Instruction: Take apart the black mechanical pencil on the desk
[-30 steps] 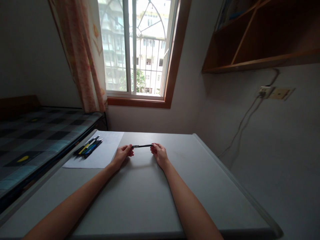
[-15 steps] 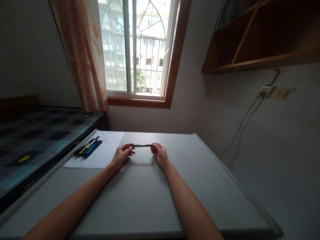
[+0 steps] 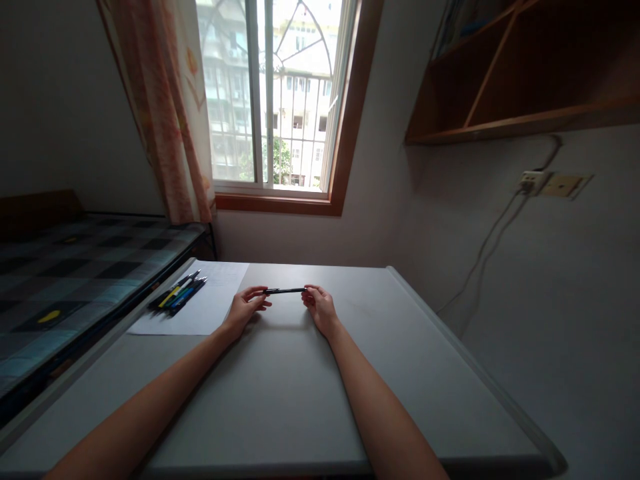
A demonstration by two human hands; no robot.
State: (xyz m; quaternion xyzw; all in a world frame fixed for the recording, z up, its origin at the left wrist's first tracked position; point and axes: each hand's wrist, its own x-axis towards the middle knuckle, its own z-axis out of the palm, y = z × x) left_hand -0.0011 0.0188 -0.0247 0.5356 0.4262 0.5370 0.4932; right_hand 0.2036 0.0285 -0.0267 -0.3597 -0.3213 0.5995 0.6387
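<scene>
Pale tabletop (image 3: 280, 393), viewed by me remotely through the head camera, with its far edge toward the window (image 3: 280, 100). At its far left corner I note a sheet of white paper (image 3: 217, 310), and on it a cluster of pens (image 3: 177, 293), mostly dark with yellow and blue among them, lying aslant and roughly side by side. The left hand (image 3: 245, 308) is the nearer of the two to this cluster, its wrist just beside the paper; the right hand (image 3: 321, 308) stands across from it, well apart from the sheet. Each is partly curled, with thumb and forefinger pinching one end of a slim black pen (image 3: 285, 291). This pen lies between the hands, its long axis running nearly level from left to right, and both touch it, so I can call neither nearer. It appears raised, as a soft shadow falls on the surface on my side of it. A clip seems to show toward the left end; I cannot tell which end bears the tip, as the fingertips cover both.
</scene>
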